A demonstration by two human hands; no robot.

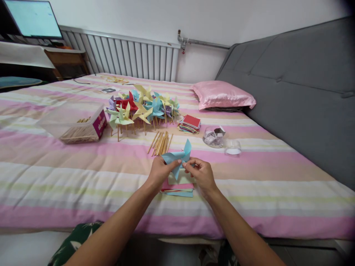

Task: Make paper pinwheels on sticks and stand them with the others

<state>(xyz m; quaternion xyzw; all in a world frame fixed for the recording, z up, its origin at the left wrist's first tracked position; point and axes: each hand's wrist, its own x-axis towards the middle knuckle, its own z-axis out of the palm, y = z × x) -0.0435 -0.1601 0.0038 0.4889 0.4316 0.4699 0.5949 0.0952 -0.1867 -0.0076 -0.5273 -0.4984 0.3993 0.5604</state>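
A light blue paper pinwheel (175, 157) is held between both hands, its blades folded in toward the middle. My left hand (162, 170) pinches its left side, thumb on top. From the right, my right hand (201, 173) grips it near the centre with thumb and fingertips together. Just below lies a small stack of coloured paper sheets (177, 188), partly covered by the hands and pinwheel. Several thin wooden sticks (161, 143) rest on the bed right beyond the pinwheel.
Finished pinwheels on sticks (144, 105) cluster behind. Left is a clear plastic box (74, 125) of sticks. To the right are square papers (191, 122), a clear dish of small packets (213, 137) and a tape roll (233, 147). A pink pillow (223, 95) lies by the grey headboard (291, 66).
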